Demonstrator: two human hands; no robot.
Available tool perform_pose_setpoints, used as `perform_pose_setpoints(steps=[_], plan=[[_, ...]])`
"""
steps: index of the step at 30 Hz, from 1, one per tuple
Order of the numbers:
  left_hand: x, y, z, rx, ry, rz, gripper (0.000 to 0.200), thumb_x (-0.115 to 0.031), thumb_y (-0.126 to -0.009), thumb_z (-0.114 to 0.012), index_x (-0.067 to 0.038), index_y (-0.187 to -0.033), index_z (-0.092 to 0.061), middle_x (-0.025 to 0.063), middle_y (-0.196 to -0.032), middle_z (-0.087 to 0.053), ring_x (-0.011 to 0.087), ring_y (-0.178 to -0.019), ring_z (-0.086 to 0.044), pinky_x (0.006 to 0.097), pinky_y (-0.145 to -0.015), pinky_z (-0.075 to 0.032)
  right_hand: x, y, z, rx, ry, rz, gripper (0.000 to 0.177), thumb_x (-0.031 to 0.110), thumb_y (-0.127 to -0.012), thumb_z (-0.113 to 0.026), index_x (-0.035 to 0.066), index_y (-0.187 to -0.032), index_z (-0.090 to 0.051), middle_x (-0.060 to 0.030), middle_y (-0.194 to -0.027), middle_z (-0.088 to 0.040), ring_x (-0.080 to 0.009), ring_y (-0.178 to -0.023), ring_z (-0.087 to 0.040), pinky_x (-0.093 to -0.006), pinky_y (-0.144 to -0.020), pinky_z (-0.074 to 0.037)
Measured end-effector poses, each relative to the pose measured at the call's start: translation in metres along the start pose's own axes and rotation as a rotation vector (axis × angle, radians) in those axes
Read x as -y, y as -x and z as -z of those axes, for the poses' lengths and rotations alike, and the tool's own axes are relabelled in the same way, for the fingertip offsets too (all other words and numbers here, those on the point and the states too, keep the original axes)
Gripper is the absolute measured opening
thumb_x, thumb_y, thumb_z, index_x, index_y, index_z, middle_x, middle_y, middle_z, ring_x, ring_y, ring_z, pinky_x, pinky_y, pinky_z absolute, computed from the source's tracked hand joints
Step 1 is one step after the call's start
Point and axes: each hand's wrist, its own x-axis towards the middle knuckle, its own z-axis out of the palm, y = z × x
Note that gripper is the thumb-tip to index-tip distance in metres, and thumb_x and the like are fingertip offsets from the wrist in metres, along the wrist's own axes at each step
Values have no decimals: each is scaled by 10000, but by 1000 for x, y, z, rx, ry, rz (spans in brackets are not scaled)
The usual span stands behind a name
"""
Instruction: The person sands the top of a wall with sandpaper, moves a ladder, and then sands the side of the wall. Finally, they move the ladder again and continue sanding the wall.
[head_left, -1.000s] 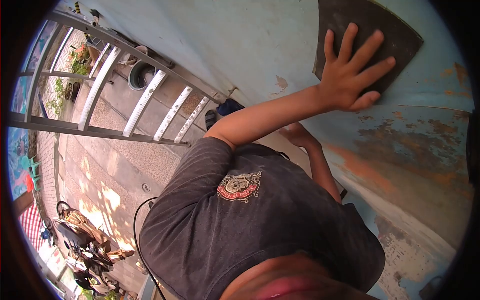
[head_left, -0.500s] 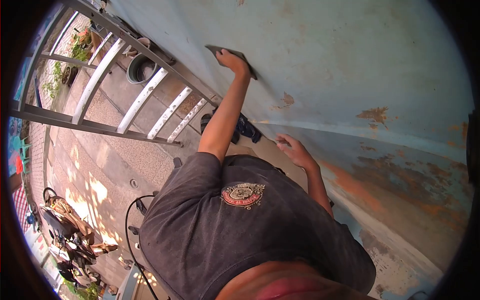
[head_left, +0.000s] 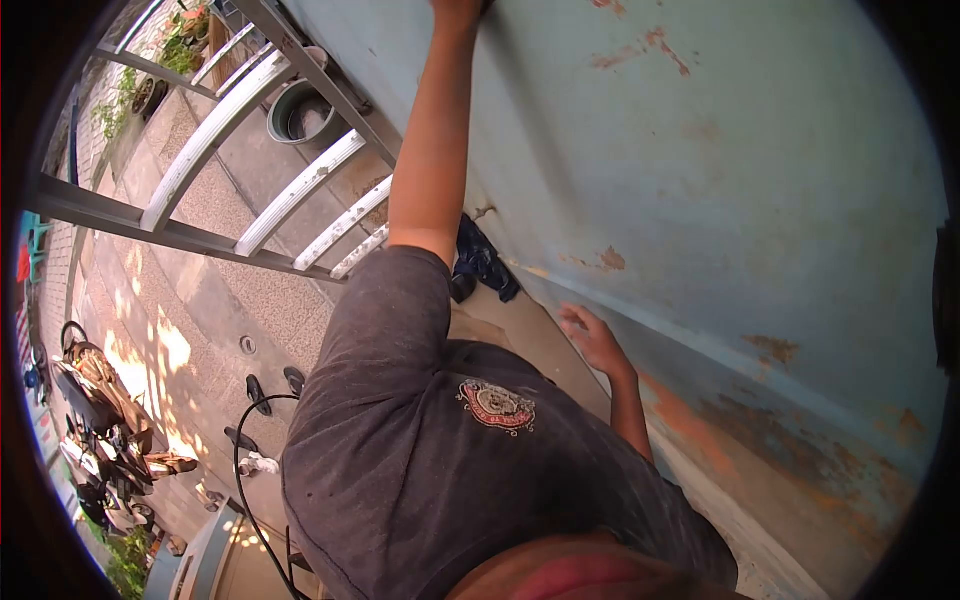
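Observation:
My left hand (head_left: 457,10) is cut off by the top edge, reaching up along the pale blue-green wall (head_left: 620,150). Its fingers are out of frame; a dark sliver of the flat tool (head_left: 488,5) shows beside it, and half a second earlier the hand gripped this thin plate. Lower down, my right hand (head_left: 596,345) hovers near the base of the wall, its fingers loosely bent and apart, holding nothing. Rusty-brown patches (head_left: 770,348) mark the wall where paint has come off.
A metal ladder (head_left: 300,208) with white-spotted rungs stands left of my arm. Behind it is a round bucket (head_left: 300,112). Dark cloth or footwear (head_left: 485,262) lies at the wall's foot. Shoes (head_left: 258,394), a black cable (head_left: 240,440) and a parked motorbike (head_left: 110,410) are at left.
My left hand has moved up along the wall with the flat tool, mostly out of frame, and that arm has straightened. My right hand sits slightly lower in the shifted view.

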Motion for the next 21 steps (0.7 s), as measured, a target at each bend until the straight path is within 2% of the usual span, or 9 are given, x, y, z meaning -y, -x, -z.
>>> perform_pose_setpoints(steps=[1,4,7,8,11,14,17,19,21], plan=[[54,34,23,-9,0,0,572,-288,-1078,-439,35,-1547,-382,238,-1626,-341,362,-1518,-295,417,-1247,-213,0,1,-2,4,-26,-53,495,263,-1029,-625,16,-1447,-528,-146,-1314,-665,-227,-1221,-624,-378,-1087,-443],[198,152,82,-255,102,768,575,-231,-1029,-415,45,-1531,-372,222,-1519,-483,341,-1369,-483,425,-1180,-344,3,-3,-12,18,-50,-123,497,252,-1027,-626,1,-1444,-523,-151,-1320,-658,-227,-1214,-623,-371,-1076,-455],[240,300,109,-327,-16,1154,524,-246,-1028,-388,7,-1482,-459,165,-1451,-567,304,-1306,-552,412,-1111,-433,22,-20,-22,44,-76,-124,501,249,-1026,-627,-8,-1443,-520,-152,-1325,-656,-233,-1223,-618,-370,-1074,-460],[230,295,108,-409,300,1196,521,-265,-1038,-382,6,-1475,-468,157,-1450,-563,309,-1309,-548,411,-1118,-422,28,-24,-25,54,-113,-136,501,247,-1026,-628,-10,-1442,-519,-152,-1325,-656,-236,-1231,-616,-373,-1077,-459],[245,237,105,-359,414,1277,519,-262,-1042,-394,13,-1477,-462,170,-1473,-535,321,-1311,-545,413,-1130,-409,34,-37,-34,61,-119,-74,498,238,-1029,-624,-14,-1444,-516,-155,-1333,-653,-238,-1246,-611,-373,-1087,-455],[274,106,82,-312,242,844,563,-273,-1062,-416,28,-1537,-385,194,-1573,-434,338,-1403,-461,405,-1184,-342,46,-41,-37,22,-109,-85,490,226,-1031,-618,-20,-1442,-515,-156,-1344,-650,-237,-1251,-610,-371,-1097,-447],[138,-25,47,-142,13,569,599,-301,-1086,-400,43,-1567,-303,202,-1616,-360,341,-1457,-383,399,-1211,-293,40,-46,-41,10,-168,-102,484,221,-1032,-616,-14,-1443,-516,-152,-1351,-650,-235,-1260,-606,-369,-1104,-441],[135,-95,21,-98,84,301,584,-307,-1084,-425,38,-1551,-368,225,-1609,-361,349,-1501,-316,410,-1242,-224,49,-52,-40,7,-155,-104,481,216,-1032,-615,-10,-1445,-516,-149,-1351,-651,-233,-1261,-606,-370,-1106,-440],[104,-111,17,-69,124,286,588,-317,-1086,-421,34,-1554,-362,220,-1603,-365,344,-1489,-328,407,-1236,-232,58,-57,-38,1,-134,-117,478,211,-1032,-614,-6,-1447,-515,-147,-1351,-652,-232,-1262,-605,-372,-1108,-439]])
